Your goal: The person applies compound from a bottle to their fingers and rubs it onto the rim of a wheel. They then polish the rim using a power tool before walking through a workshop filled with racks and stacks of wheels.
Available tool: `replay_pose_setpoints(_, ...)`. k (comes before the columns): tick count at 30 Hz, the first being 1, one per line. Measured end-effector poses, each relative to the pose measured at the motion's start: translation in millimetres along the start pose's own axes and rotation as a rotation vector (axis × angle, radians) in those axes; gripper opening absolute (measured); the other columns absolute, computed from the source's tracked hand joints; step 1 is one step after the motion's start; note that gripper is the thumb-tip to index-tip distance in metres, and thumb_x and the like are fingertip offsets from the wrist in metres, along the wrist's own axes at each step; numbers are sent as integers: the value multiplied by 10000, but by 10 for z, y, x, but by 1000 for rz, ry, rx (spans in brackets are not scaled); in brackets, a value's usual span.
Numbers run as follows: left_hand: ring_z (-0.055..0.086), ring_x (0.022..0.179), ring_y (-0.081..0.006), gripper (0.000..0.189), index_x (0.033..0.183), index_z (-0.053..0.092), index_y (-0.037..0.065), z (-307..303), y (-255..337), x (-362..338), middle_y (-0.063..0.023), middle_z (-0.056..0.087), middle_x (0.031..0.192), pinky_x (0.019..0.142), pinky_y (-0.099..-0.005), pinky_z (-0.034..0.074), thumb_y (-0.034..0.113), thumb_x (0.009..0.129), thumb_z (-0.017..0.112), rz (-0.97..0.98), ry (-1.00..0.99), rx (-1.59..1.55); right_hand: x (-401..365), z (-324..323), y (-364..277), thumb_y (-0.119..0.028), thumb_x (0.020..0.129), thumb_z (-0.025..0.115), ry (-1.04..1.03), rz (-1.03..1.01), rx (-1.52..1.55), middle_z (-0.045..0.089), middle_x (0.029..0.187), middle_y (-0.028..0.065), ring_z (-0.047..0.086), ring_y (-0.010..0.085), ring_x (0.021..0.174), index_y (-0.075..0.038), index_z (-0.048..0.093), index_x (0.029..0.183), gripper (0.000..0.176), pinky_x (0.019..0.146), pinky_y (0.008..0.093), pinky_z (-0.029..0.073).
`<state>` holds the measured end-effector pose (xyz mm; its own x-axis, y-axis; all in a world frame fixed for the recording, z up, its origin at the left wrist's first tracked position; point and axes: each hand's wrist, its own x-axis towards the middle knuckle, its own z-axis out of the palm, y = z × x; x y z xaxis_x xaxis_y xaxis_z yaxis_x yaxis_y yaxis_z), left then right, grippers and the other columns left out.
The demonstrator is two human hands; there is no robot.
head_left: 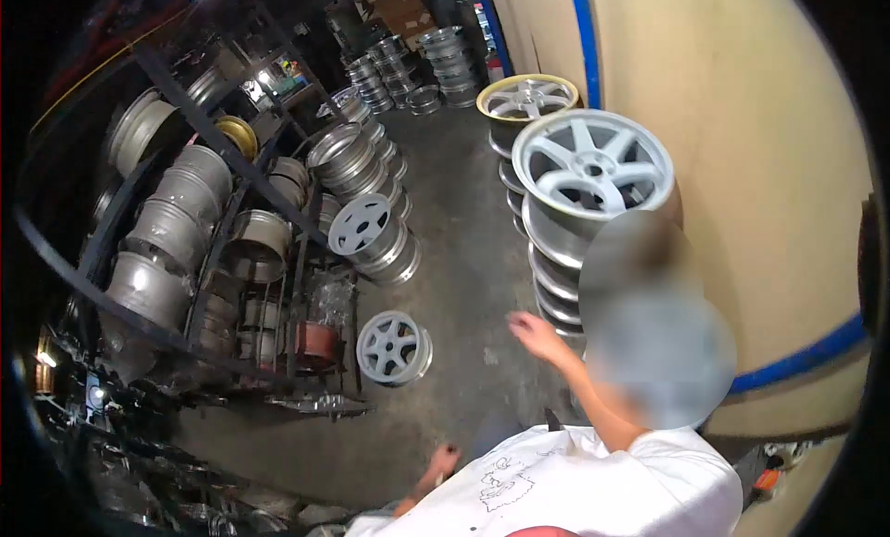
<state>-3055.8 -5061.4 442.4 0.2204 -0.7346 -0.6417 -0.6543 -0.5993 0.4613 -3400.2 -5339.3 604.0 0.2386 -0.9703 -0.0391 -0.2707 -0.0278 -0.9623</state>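
Neither my left hand nor my right hand shows. Just in front of me is another person in a white printed shirt (528, 477), the head blurred out. One of this person's hands (534, 334) is held out near the right-hand stack of wheel rims, fingers partly spread. The other hand (445, 461) hangs low, and its fingers are too small to make out. A light grey multi-spoke rim (593, 164) tops the near right stack. On the floor at centre left lies a single grey six-spoke rim (394, 348).
Dark metal shelving (209, 134) full of rims runs along the left. Another stack, topped by a grey rim (360, 224), stands beside it. More stacks (449, 64) and cardboard boxes (399, 9) are at the back. A beige wall panel (723, 120) with blue edging borders the right.
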Motion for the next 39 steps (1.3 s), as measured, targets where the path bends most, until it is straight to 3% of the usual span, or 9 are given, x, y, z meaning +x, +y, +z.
replay_pose_setpoints(7,696,1057,-348,456,1224,694,46,-906,-96,1438,-199,727,1136,902,-452,522,353,887,707,-578,-52,-278,3755,310,-1643,-262,1021,586,-338,-368,-12,737,1152,161,715,311,1065,-43,657,1271,339,922,414,555)
replay_pose_setpoints(12,704,1013,-332,429,1198,695,34,-2386,796,3956,-183,740,1073,853,-448,521,331,889,719,-472,84,-409,5431,586,73,-335,988,612,-441,-174,-599,702,1182,226,674,410,1078,-60,672,1252,386,927,467,539)
replay_pose_setpoints(17,712,970,-316,403,1172,695,22,-4756,3668,6867,-167,752,1009,805,-444,521,309,892,730,-55,273,-559,6032,199,467,-332,969,642,-311,313,-152,741,1110,194,735,282,969,-49,704,1243,398,866,402,566)
replay_pose_setpoints(20,683,731,-207,400,1243,650,14,-5610,5467,8642,-136,720,901,675,-358,544,212,900,707,831,583,-161,6850,-13,874,-360,951,634,-174,591,-53,731,1150,220,720,332,1043,-31,713,1229,438,910,423,554)
replay_pose_setpoints(24,685,1115,-261,429,1307,635,60,-6744,7557,9004,-203,714,1184,952,-382,528,196,904,694,568,120,-272,8873,-276,834,-387,932,621,-229,548,-537,710,1194,250,692,393,1099,-36,724,1215,462,951,467,543)
replay_pose_setpoints(25,692,1101,-256,444,1316,637,71,-6599,7488,9783,-195,714,1197,935,-382,538,209,899,701,876,271,-397,9535,-264,988,-394,929,622,-307,481,-630,709,1192,254,687,402,1105,-39,725,1206,462,953,478,542)
replay_pose_setpoints(31,695,1028,-264,447,1230,674,16,-7026,6593,11258,-148,734,1130,928,-380,538,265,868,756,408,80,-380,13557,-118,-648,-372,989,576,-303,-85,-830,691,1218,200,652,402,1134,-77,610,1332,453,964,502,537)
replay_pose_setpoints(34,568,652,-113,261,1126,664,41,-7534,6327,11492,-35,640,812,599,-275,464,167,906,727,195,300,-863,15144,64,-1521,-361,1023,568,-287,-312,-528,697,1223,167,667,369,1125,-81,607,1362,441,964,471,539)
replay_pose_setpoints(39,595,657,-134,133,963,673,23,-8476,6398,12830,-44,668,791,622,-292,494,127,896,722,-8,449,-1188,17339,544,-1084,-331,1047,583,-344,-255,-170,731,1135,111,695,242,1010,-79,627,1347,394,903,388,549)
